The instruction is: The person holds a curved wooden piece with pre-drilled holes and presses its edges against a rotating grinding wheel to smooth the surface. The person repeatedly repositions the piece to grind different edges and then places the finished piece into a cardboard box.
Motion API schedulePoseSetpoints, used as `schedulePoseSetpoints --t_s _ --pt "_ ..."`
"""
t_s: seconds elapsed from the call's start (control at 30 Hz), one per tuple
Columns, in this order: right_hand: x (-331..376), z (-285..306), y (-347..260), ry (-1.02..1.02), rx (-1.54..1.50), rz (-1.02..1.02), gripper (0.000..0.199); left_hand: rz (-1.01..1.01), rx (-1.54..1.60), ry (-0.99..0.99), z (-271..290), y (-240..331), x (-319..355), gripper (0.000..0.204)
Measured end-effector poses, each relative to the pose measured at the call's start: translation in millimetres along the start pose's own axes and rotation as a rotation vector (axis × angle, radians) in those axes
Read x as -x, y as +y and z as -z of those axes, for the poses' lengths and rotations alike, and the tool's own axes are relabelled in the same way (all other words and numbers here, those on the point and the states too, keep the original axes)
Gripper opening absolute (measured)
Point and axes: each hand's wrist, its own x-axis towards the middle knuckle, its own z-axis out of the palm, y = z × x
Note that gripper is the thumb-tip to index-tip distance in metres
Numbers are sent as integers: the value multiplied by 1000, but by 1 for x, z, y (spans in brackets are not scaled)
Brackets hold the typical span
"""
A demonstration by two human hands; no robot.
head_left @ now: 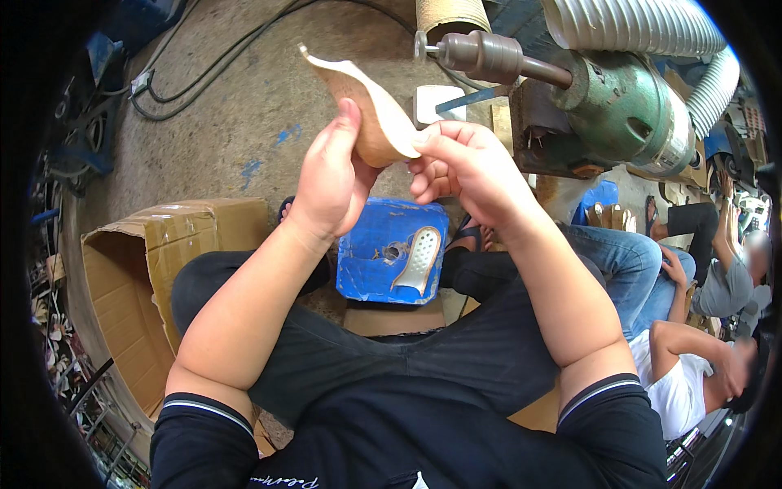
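Note:
A curved, thin tan piece (376,114), shaped like a moulded shoe insole, is raised in front of me with one narrow end pointing up and to the left. My left hand (327,173) is closed round its lower left side, thumb on the near face. At its lower right end, my right hand (466,163) pinches the edge between thumb and index finger, with the other fingers curled below. Beneath both hands, a pale perforated piece (423,262) with a brown rim lies on a scuffed blue block or stool (358,273) between my legs.
Ahead to the right stands a green motor (619,110) with a spindle tool (481,57), close beyond my right hand. A grey ribbed hose (635,28) runs above it. An open cardboard box (122,285) is left of me; black cables (232,53) cross the floor. People sit at right.

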Motion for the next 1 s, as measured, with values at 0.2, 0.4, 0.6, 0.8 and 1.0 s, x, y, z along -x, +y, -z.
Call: schedulePoseSetpoints --t_s 0.2,0.4,0.6,0.8,1.0 --pt "7 -15 4 -24 27 275 28 42 -69 96 3 17 -29 50" --pt "-14 -9 4 85 -127 293 30 -74 -87 96 -16 14 -47 49" --pt "-28 -12 1 134 -254 332 32 -180 -107 110 -28 19 -61 53" --pt "-33 -15 -1 154 -281 346 29 -164 -101 144 -29 22 -69 50" --pt "-34 -16 -3 164 -293 344 29 -147 -117 147 -29 23 -70 48"
